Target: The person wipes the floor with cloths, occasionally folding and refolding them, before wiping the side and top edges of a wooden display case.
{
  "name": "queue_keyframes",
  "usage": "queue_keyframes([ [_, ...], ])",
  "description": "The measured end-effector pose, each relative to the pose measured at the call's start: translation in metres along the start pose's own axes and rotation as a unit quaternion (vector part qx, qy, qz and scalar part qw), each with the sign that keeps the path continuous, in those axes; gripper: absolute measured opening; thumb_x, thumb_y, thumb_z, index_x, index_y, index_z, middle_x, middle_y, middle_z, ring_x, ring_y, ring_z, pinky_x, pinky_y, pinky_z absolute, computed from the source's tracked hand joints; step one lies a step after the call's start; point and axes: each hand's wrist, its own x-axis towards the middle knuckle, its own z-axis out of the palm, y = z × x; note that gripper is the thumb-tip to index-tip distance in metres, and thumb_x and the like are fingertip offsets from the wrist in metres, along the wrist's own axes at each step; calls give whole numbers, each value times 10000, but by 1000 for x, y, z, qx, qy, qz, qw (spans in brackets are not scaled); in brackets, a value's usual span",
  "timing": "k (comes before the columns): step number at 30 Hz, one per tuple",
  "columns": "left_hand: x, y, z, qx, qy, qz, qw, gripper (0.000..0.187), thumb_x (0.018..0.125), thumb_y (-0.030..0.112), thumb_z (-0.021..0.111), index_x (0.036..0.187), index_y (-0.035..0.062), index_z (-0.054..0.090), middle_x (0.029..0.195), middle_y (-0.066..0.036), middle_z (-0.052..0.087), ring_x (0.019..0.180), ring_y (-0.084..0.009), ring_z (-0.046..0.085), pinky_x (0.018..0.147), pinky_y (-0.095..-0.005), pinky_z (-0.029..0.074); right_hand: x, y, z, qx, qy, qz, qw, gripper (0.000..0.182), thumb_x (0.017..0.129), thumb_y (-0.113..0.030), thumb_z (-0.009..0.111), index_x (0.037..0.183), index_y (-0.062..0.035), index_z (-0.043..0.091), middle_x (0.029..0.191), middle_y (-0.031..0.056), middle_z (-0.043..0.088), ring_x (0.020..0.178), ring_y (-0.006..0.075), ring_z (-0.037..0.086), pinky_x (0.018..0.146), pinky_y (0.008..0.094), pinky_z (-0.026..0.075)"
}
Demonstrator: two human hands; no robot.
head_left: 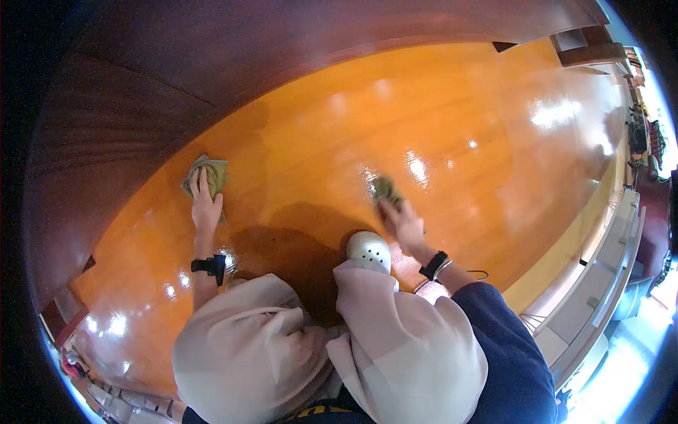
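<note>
My left hand lies with its fingers spread over a folded green-grey cloth, pressing it to the shiny orange-brown floor near the dark wooden panel. On the right, my right hand grips a darker green cloth against the floor, a little blurred by motion. Both wrists wear black bands. Between the arms are my knees in light trousers, and a white shoe with holes stands just left of my right hand.
A dark reddish wooden panel curves along the left and top. White drawers or a cabinet stand at the lower right, with a dark wooden leg at the upper right. Bright reflections show on the floor.
</note>
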Motion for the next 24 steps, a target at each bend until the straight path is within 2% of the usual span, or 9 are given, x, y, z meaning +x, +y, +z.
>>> queue_keyframes([
  [1,0,0,0,1,-6,1,1000,705,780,98,542,1402,151,215,1450,-48,194,1042,-334,523,748,-406,507,-11,-5,4,-23,-30,-73,997,500,791,-202,604,1272,-248,474,924,98,474,824,266,545,604,372,490],
  [7,-23,38,-5,-15,-30,102,994,717,758,90,547,1396,129,223,1450,-57,198,977,-344,554,734,-402,513,-94,37,3,-40,-49,-51,997,397,811,-208,576,1207,-221,543,815,89,459,744,246,551,551,342,500],
  [9,-38,76,-2,-28,-95,128,987,705,735,74,547,1379,125,265,1432,-67,249,922,-344,572,711,-397,518,-119,63,-3,162,-96,255,948,395,783,-222,608,1173,-269,566,830,97,477,764,256,570,582,342,515],
  [10,-46,93,4,-21,-102,157,982,696,718,66,550,1365,130,301,1414,-70,292,884,-334,585,696,-392,522,-147,104,18,-107,34,105,988,397,761,-221,624,1148,-301,580,875,108,505,754,276,580,576,351,520],
  [14,-93,148,35,93,-174,439,876,657,689,78,554,1319,193,405,1346,-18,407,757,-214,560,607,-347,522,-135,156,-18,-77,233,415,876,502,759,-88,570,1230,-253,510,1014,178,475,852,374,551,705,448,502],
  [17,-93,152,38,70,-227,514,825,639,714,85,535,1323,212,390,1353,-9,389,783,-248,568,631,-361,532,-105,218,-25,-101,309,517,792,448,802,-152,553,1242,-221,504,1123,209,464,942,395,554,763,450,494],
  [18,-86,149,36,73,-226,511,826,639,714,85,535,1323,212,390,1353,-9,389,783,-248,568,631,-361,532,-88,230,-24,-97,329,578,740,434,815,-176,550,1244,-210,503,1152,217,459,962,397,556,782,449,493],
  [21,-52,132,28,92,-199,382,898,681,702,79,570,1335,220,362,1380,-2,345,836,-275,582,656,-378,534,-12,196,-62,-18,307,601,738,415,812,-200,555,1226,-203,518,1200,203,451,961,378,574,810,443,493],
  [24,-15,107,3,28,-107,250,962,706,717,57,583,1359,186,319,1404,-18,301,904,-294,587,651,-383,530,59,173,-50,-12,347,443,827,442,764,-179,597,1199,-228,533,1184,160,477,972,341,565,834,432,477],
])
